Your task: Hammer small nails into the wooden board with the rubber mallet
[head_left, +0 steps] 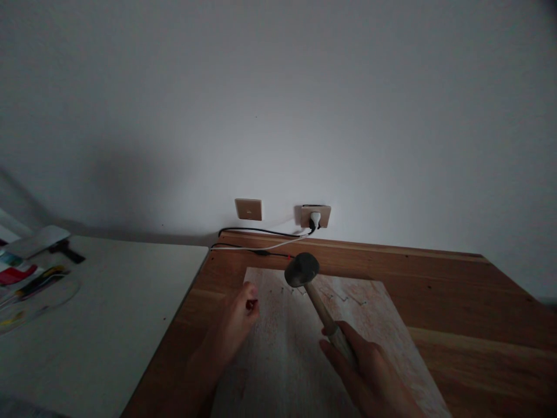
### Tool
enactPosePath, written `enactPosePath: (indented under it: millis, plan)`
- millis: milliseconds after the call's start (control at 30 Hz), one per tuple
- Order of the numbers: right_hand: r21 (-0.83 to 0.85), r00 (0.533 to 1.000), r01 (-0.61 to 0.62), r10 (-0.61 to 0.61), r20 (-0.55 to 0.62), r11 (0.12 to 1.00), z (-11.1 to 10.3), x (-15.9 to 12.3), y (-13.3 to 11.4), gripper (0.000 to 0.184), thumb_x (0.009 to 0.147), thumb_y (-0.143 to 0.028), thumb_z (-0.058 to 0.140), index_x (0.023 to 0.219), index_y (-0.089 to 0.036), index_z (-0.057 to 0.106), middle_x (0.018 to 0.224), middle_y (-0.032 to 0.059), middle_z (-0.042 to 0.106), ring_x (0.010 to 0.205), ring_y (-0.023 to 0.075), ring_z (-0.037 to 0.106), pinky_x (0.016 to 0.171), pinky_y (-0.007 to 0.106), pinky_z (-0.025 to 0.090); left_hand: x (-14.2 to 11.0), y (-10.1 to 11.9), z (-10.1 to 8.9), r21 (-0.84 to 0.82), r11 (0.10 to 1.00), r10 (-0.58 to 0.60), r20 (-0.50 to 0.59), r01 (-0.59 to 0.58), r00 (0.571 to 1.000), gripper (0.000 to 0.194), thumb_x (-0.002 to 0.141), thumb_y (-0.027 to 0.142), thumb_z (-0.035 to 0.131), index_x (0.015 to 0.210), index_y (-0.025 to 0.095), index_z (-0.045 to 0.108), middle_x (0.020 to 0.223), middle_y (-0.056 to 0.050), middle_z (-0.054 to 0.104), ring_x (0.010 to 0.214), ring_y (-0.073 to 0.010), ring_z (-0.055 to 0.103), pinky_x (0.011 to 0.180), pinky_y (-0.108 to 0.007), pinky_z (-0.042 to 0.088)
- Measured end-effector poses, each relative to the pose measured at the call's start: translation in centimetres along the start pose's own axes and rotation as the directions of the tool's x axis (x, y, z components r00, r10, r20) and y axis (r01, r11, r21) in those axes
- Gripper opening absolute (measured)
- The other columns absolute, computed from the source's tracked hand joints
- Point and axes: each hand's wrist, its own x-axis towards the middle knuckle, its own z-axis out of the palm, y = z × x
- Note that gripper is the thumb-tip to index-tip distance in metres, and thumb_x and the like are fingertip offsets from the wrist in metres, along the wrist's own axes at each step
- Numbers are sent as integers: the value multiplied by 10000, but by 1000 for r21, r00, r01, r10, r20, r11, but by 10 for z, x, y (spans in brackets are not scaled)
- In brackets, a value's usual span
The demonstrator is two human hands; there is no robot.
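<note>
My right hand (361,366) is wrapped round the wooden handle of a rubber mallet (301,269). Its black head is over the far part of a pale whitish board (296,348). Across that far part runs a row of small nails (343,298), several of them standing up with thin shadows. My left hand (243,313) is curled by the board's far left corner, fingers bent in toward the thumb. Whatever may be inside those fingers is hidden or too small to make out.
The board lies on a brown wooden tabletop (470,307) against the wall. A white plug (315,219) sits in a socket, and black and white cables (261,249) run left from it. A white table (126,284) at left bears tools and packaging (35,284).
</note>
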Motion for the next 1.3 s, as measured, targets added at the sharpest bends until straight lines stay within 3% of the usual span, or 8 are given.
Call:
enactPosePath:
  millis: [100,200,267,400,667,867,1167,1300]
  plan:
    - [1,1000,20,-20,11,1000,1,3,-1,463,984,-632,479,1050,-221,679,730,40,752,656,233,717,625,306,485,20,-1,18,-262,965,-23,-62,6,998,353,813,150,637,1153,226,695,867,-20,783,785,-199,737,774,-313,568]
    - [6,999,13,-13,39,1000,1,4,-4,454,988,-627,474,1040,-228,685,665,9,707,602,213,686,604,297,466,32,-1,33,-354,935,-3,-106,-35,994,192,842,174,635,990,214,750,930,-51,808,867,-218,758,831,-343,591]
    - [16,998,12,-13,57,1000,1,5,-5,451,993,-628,469,1039,-234,686,659,0,700,597,208,681,605,295,465,33,-3,39,-358,930,39,-139,-87,989,160,866,183,620,912,215,770,952,-58,815,901,-227,762,857,-357,595]
    - [14,997,38,-39,62,999,1,5,-3,457,1005,-604,452,1062,-214,682,759,46,766,702,234,743,636,303,491,29,-8,41,-339,931,76,-192,-138,979,174,908,205,613,949,221,781,965,-57,815,897,-223,762,849,-352,595]
    - [-14,1000,9,-9,-9,1000,7,4,6,518,976,-687,460,1063,-227,681,666,13,706,613,225,693,602,313,473,26,-7,39,-270,951,114,-147,-151,983,183,907,181,588,909,226,765,918,-49,796,858,-217,751,815,-332,583]
    - [36,1000,20,-21,17,999,4,4,1,466,977,-653,489,1006,-225,669,617,-21,638,556,194,641,565,292,436,26,-6,40,-282,950,104,-126,-136,986,168,886,195,591,824,229,743,869,-42,780,847,-228,733,813,-346,567]
    - [-53,1000,14,-13,15,998,12,8,10,489,990,-634,457,1093,-214,685,766,58,764,705,257,741,670,331,505,29,-4,40,-269,950,119,-166,-161,979,124,838,216,613,741,220,689,827,-48,702,835,-237,676,786,-350,531]
    - [-32,998,38,-37,43,999,17,14,11,440,976,-616,530,1071,-228,714,817,64,789,771,257,758,661,304,525,29,-6,42,-322,939,78,-129,-116,989,83,821,178,621,823,220,692,847,-35,727,848,-231,692,807,-346,538]
